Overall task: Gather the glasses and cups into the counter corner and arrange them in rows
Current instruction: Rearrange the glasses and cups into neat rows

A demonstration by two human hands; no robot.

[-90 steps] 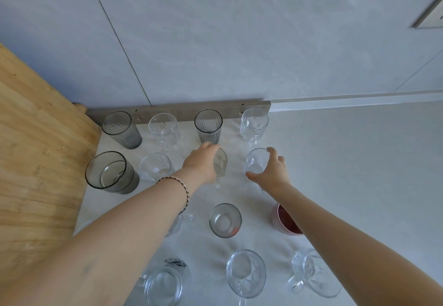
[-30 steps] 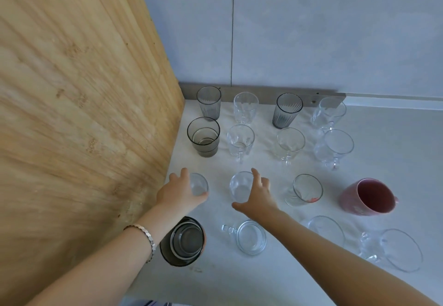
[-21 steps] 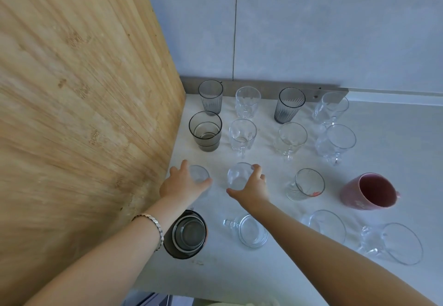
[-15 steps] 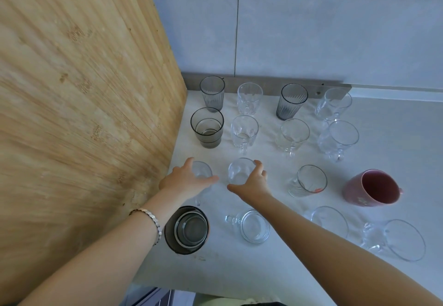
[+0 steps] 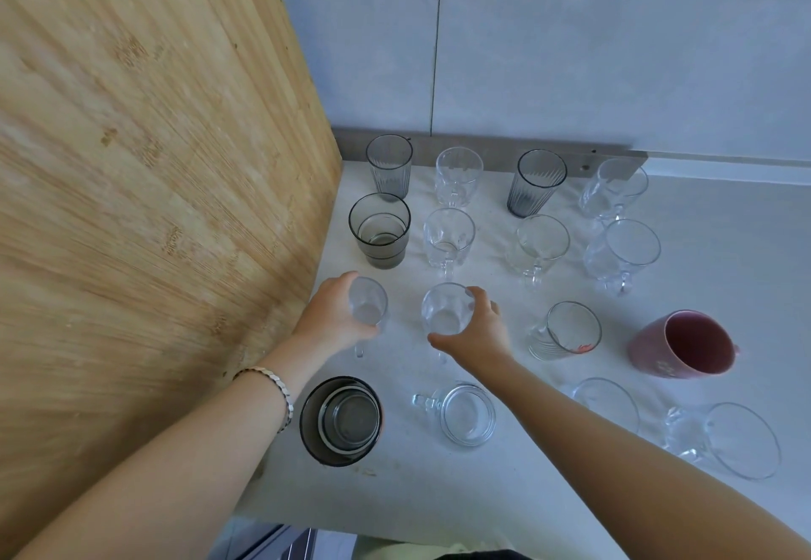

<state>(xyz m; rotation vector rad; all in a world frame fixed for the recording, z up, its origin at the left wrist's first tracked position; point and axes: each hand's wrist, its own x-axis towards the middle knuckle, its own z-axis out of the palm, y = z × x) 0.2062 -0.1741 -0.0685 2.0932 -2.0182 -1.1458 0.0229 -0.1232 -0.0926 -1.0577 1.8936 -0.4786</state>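
Observation:
Two rows of glasses stand in the counter corner: a back row from a smoked ribbed tumbler (image 5: 389, 164) to a clear glass (image 5: 614, 188), and a second row from a smoked glass (image 5: 380, 230) to a clear mug (image 5: 623, 254). My left hand (image 5: 333, 318) grips a small clear glass (image 5: 367, 302) by the wooden panel. My right hand (image 5: 476, 333) grips a second clear glass (image 5: 445, 309) beside it. Both stand on the counter, forming a third row with a clear cup (image 5: 566, 331).
A tall wooden panel (image 5: 153, 190) closes the left side. A pink mug (image 5: 684, 346) lies tilted at the right. Nearer me are a dark stacked glass (image 5: 341, 421), a clear mug (image 5: 465, 414) and two more clear cups (image 5: 608, 401) (image 5: 737, 438). Counter edge (image 5: 395, 533) runs below.
Both hands slid their clear glasses a little farther from me, toward the second row. Three seconds ago they were at two glasses in the second row.

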